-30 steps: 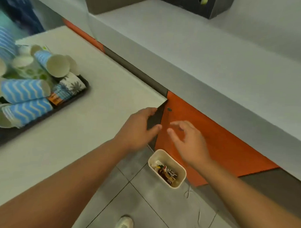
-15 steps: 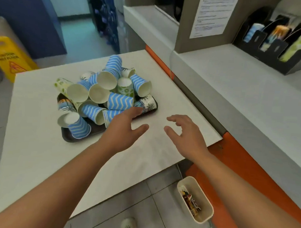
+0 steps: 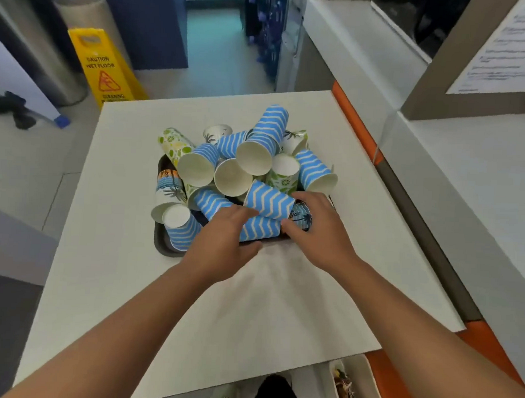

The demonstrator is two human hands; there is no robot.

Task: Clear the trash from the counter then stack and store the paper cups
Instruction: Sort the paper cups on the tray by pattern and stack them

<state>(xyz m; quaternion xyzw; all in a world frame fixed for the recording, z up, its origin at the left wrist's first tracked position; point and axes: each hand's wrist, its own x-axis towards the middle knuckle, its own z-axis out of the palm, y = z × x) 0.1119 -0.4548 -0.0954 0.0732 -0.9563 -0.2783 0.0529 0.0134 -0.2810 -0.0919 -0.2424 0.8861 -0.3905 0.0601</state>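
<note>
Both hands now reach the cup pile, having hovered short of it half a second ago. Far left, a yellow floor sign (image 3: 103,66) reads "CAUTION WET FLOOR". On the white counter (image 3: 119,253), a dark rectangular tray (image 3: 161,246) holds a heap of toppled paper cups (image 3: 253,157), mostly blue with white wavy stripes, some green-leafed. The left hand (image 3: 224,242) lies fingers spread on a blue zigzag paper cup (image 3: 260,228) at the tray's near edge; whether it grips, I cannot tell. The right hand (image 3: 319,227) curls around that cup's other end. Lower right, a cream bin (image 3: 365,381) holds wrappers; the view has swung away from it.
</note>
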